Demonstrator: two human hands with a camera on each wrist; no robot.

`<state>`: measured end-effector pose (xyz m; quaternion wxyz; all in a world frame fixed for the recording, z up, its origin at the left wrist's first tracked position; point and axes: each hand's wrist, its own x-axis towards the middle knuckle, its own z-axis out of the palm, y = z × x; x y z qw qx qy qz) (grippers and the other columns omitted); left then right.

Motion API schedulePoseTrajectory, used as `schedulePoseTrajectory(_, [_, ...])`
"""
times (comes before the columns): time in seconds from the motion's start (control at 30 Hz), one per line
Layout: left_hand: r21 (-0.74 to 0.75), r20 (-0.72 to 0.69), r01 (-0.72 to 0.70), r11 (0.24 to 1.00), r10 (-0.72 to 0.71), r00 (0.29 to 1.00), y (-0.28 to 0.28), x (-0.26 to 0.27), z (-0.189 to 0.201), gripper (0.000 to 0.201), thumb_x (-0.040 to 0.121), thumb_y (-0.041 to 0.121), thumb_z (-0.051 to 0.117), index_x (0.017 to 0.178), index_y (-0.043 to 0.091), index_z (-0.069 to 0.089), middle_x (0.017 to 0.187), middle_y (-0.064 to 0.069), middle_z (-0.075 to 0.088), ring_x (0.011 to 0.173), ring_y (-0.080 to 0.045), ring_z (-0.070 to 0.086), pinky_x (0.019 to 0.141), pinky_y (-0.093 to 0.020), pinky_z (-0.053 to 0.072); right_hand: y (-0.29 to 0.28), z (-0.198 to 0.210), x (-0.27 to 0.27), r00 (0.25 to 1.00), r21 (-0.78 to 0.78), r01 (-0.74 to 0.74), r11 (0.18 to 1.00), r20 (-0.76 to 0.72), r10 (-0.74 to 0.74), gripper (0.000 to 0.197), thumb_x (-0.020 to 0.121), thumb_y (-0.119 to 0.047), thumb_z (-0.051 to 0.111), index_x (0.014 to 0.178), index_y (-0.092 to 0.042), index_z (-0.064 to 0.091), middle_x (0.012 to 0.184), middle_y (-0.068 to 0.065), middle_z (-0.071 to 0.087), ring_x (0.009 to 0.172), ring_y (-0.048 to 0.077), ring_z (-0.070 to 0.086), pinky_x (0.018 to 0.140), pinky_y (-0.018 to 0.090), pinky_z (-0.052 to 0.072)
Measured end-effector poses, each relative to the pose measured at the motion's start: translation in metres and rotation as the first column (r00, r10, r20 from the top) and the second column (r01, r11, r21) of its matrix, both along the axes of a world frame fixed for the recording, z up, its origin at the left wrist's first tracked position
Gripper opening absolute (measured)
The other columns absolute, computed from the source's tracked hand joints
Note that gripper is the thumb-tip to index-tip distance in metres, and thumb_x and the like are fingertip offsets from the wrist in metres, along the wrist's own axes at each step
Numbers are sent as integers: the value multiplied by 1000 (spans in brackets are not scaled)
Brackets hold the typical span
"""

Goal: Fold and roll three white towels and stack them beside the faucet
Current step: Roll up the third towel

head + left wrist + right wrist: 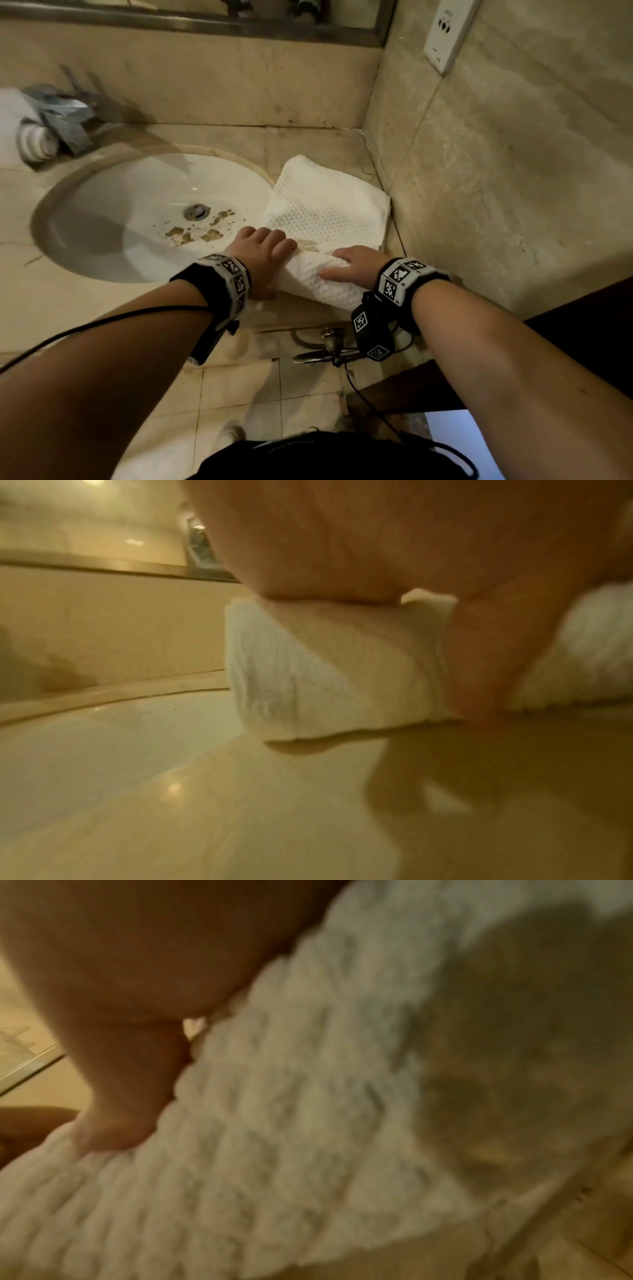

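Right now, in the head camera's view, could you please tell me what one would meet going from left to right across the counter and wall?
Rolled towel → faucet → sink → half-rolled towel → wall socket.

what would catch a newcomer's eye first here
The left hand and right hand grip a half-rolled white towel on the counter, right of the sink. Brown debris lies scattered in the basin near the drain. At far left, a rolled towel sits beside the faucet.
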<state>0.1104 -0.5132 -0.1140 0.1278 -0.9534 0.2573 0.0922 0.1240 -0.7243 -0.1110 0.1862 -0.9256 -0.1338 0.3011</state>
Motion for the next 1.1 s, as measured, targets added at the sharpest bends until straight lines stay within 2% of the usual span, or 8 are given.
schedulePoseTrajectory(0.2, [-8, -38, -2, 1000, 2, 999, -14, 20, 3, 72, 76, 46, 64, 136, 23, 32, 134, 1, 45, 122, -21, 44, 106, -33, 33, -2, 2, -11, 847, -289, -185, 939, 438, 302, 76, 80, -74, 37, 143, -32, 33, 142, -1, 39, 130, 21, 35, 107, 37, 27])
schedulePoseTrajectory(0.3, [17, -130, -42, 999, 44, 991, -21, 31, 10, 67, 73, 44, 68, 128, 22, 38, 123, -2, 54, 114, -23, 51, 95, -34, 43, 1, -1, -17, 929, -272, -184, 945, 265, 257, 91, 76, -70, 54, 148, -35, 10, 145, 3, 36, 128, 25, 42, 105, 38, 34])
schedulePoseTrajectory(0.43, [22, -277, -160, 987, 160, 947, -26, 38, 15, 64, 69, 32, 72, 123, 21, 38, 108, -8, 58, 99, -29, 57, 75, -35, 48, 4, 0, -3, 966, -272, -121, 955, 190, 177, 90, 72, -70, 59, 145, -31, 21, 135, 4, 50, 120, 26, 52, 97, 36, 43])
schedulePoseTrajectory(0.53, [-45, -248, -169, 984, 153, 957, -23, 35, 16, 70, 67, 30, 71, 127, 26, 35, 120, -5, 54, 108, -27, 53, 88, -35, 45, 6, 3, 9, 979, -246, -139, 959, 110, 170, 82, 77, -64, 60, 143, -25, 32, 135, 5, 52, 120, 25, 51, 98, 33, 40])
schedulePoseTrajectory(0.63, [-118, 2, 71, 990, -72, 997, -11, 23, 9, 79, 66, 46, 70, 133, 25, 34, 136, 1, 41, 123, -21, 44, 103, -35, 33, 6, 6, 20, 990, -168, -123, 978, 48, 133, 71, 79, -55, 65, 138, -23, 42, 134, 2, 53, 120, 23, 50, 99, 31, 38])
schedulePoseTrajectory(0.77, [-157, 197, 162, 974, -130, 972, 1, 15, -2, 88, 47, 68, 73, 114, 18, 46, 104, -6, 65, 84, -27, 65, 74, -38, 52, 6, 3, 33, 994, -69, -100, 993, -45, 97, 79, 74, -61, 65, 140, -25, 40, 136, 2, 51, 123, 22, 48, 106, 37, 35])
schedulePoseTrajectory(0.97, [-131, -59, 24, 991, -32, 998, -12, 42, 9, 80, 76, 71, 54, 137, 22, 37, 134, 3, 45, 118, -22, 46, 98, -32, 38, -2, 3, 7, 842, -196, -195, 961, 469, 266, 70, 82, -62, 55, 136, -21, 37, 133, 4, 38, 121, 21, 38, 106, 34, 29])
schedulePoseTrajectory(1.1, [-142, -187, -34, 989, 7, 982, -15, 58, 13, 76, 73, 68, 60, 132, 24, 42, 130, 3, 50, 117, -22, 47, 98, -31, 39, -6, 2, -2, 832, -344, -210, 915, 428, 352, 83, 79, -62, 57, 143, -18, 26, 144, 6, 25, 130, 22, 29, 110, 34, 23])
